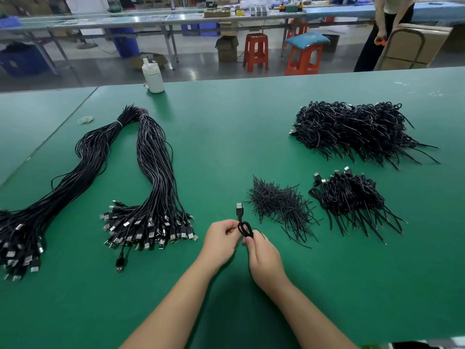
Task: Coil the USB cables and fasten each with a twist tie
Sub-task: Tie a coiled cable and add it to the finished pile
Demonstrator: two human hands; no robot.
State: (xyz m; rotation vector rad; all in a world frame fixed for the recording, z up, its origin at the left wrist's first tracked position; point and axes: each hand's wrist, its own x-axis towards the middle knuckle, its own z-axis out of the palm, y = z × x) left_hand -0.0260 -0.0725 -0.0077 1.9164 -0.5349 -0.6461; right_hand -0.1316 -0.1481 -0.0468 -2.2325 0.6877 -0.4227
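A small black coiled USB cable (244, 229) sits between my two hands above the green table, its plug (239, 209) pointing up and away. My left hand (220, 241) pinches the coil from the left. My right hand (263, 260) pinches it from below and right, where a thin black twist tie (259, 233) sticks out. A loose heap of twist ties (279, 204) lies just right of my hands. Two long bundles of uncoiled cables (153, 177) lie at the left, plugs toward me.
Two heaps of coiled, tied cables lie at the right, a small one (352, 200) and a large one (357, 129) farther back. A white bottle (153, 76) stands at the table's far edge, rubber bands (86, 119) at far left. Stools and a person stand beyond.
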